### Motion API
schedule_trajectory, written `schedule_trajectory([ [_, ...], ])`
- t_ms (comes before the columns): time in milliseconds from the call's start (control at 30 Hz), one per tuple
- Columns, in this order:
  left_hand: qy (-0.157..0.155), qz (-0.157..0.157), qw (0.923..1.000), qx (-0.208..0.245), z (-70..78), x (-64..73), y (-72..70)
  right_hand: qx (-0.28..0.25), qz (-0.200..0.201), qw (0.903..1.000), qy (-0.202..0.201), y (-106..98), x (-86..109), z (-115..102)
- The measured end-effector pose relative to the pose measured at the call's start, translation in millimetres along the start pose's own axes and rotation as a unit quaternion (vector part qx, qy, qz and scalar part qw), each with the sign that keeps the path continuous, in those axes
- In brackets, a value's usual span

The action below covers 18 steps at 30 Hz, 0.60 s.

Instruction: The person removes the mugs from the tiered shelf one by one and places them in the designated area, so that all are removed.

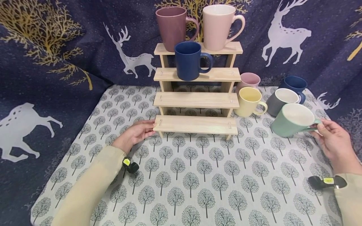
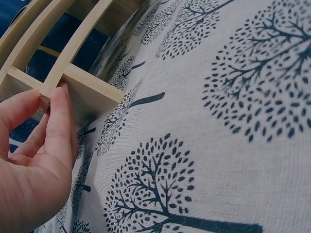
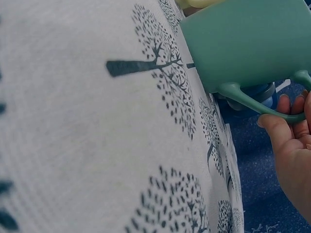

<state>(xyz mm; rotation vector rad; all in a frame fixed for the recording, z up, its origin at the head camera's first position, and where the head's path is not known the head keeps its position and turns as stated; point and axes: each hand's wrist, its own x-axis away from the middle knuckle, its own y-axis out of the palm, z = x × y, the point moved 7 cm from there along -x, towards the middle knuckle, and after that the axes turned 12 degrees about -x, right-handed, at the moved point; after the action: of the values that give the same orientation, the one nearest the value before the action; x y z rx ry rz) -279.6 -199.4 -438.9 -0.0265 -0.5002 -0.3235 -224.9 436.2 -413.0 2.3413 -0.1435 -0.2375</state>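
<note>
My right hand [image 1: 336,141] pinches the handle of a green mug [image 1: 292,121] between thumb and fingers. The mug tilts a little, low over the cloth at the right. In the right wrist view the thumb presses on the mug handle [image 3: 257,108]. At the left end of a stepped wooden display shelf [image 1: 195,124], my left hand [image 1: 138,131] grips the corner of the lowest board. The left wrist view has thumb and fingers on either side of that board end [image 2: 48,92].
On the top step stand a mauve mug [image 1: 172,29] and a pale pink mug [image 1: 217,28]; a navy mug [image 1: 187,62] is one step below. Right of the shelf are a yellow mug [image 1: 247,105], a pink mug [image 1: 250,79], a grey mug [image 1: 275,105] and another navy mug [image 1: 295,83].
</note>
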Motion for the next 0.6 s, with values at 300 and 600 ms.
schedule_trajectory([
  [300, 0.002, -0.001, 1.0000, -0.001, 1.6, 0.9, -0.3, 0.014, 0.011, 0.9998, 0.006, -1.3, -0.6, -0.4],
  [600, 0.006, -0.006, 1.0000, -0.005, 2.4, 2.4, 1.2, 0.003, 0.017, 0.9997, 0.016, -0.8, -0.4, -0.2],
])
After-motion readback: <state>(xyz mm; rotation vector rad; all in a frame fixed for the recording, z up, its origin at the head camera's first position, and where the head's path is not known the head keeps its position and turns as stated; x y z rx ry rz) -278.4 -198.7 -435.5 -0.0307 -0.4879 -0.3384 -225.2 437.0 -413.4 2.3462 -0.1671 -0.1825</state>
